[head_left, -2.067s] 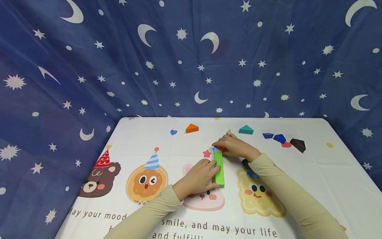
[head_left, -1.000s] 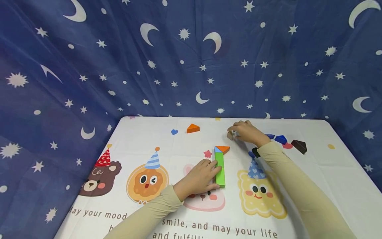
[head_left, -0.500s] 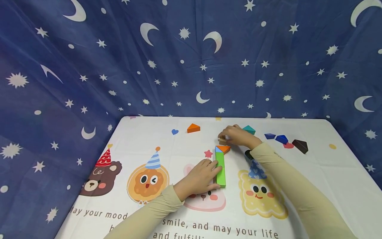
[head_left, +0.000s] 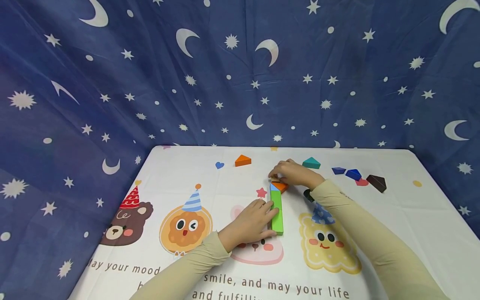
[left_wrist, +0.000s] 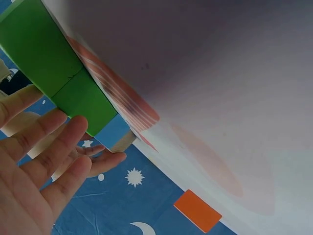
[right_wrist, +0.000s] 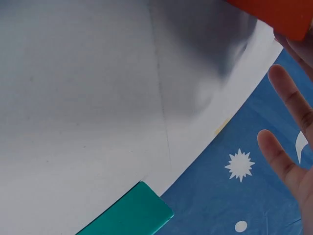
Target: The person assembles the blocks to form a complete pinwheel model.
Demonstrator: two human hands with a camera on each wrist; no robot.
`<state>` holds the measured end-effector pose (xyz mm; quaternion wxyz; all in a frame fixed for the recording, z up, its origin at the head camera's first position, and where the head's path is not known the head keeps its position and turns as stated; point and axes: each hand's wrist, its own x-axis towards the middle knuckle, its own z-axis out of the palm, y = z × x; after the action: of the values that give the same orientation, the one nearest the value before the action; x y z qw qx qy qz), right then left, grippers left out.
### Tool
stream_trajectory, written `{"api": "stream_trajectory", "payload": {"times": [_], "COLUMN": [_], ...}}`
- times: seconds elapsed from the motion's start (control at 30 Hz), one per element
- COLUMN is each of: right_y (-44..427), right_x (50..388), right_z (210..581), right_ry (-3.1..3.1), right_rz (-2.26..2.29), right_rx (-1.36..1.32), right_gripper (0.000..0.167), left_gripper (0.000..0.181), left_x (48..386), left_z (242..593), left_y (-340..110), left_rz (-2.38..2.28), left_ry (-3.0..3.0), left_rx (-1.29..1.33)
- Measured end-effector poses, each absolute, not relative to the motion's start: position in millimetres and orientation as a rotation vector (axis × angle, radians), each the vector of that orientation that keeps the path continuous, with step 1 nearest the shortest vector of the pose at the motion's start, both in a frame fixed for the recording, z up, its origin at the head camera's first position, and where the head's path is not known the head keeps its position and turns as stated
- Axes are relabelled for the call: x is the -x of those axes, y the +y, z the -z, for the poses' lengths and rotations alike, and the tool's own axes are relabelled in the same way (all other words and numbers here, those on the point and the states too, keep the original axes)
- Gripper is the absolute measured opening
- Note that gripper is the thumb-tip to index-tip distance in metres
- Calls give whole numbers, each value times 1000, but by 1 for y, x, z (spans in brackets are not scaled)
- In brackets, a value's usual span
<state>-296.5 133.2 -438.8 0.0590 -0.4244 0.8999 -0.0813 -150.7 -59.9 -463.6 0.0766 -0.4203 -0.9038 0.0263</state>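
Observation:
Two green blocks (head_left: 276,211) lie end to end in a column, with a small light blue triangular block (head_left: 274,187) and an orange triangular block (head_left: 280,186) at its far end. My left hand (head_left: 250,223) rests along the column's left side, its fingertips touching the green. At the far end, my right hand (head_left: 296,172) pinches a tan wooden block (head_left: 275,179), mostly covered by the fingers. In the left wrist view that tan block (left_wrist: 123,142) sits right against the blue one. The right wrist view shows the orange block (right_wrist: 281,14) beside the right fingers.
Behind are another orange triangular block (head_left: 243,161) and a teal one (head_left: 311,163). To the right lie blue blocks (head_left: 353,174) and a dark brown block (head_left: 376,183). A dark block (head_left: 308,195) is partly hidden by the right sleeve. A starry curtain (head_left: 225,83) hangs behind the table.
My right hand has left the orange triangle, picked up the tan block from behind and brought it left and nearer, to the column's far end. My left hand has stayed in place.

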Motion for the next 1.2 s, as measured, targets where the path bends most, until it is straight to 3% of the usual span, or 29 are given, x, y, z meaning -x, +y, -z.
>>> {"api": "stream_trajectory", "payload": {"times": [0.8, 1.2], "right_y": [132, 124], "right_x": [293, 312], "right_z": [436, 409], "right_ry": [2727, 2742], "right_rz": [214, 180], "right_rx": [1340, 1428], "right_gripper": [30, 31], "left_gripper": [57, 56], "left_x": [152, 150], "left_z": [462, 462], "left_y": [-60, -60], "left_rz": [-84, -74], "left_ry": [-2709, -2690], "left_rx": [1254, 1263]}}
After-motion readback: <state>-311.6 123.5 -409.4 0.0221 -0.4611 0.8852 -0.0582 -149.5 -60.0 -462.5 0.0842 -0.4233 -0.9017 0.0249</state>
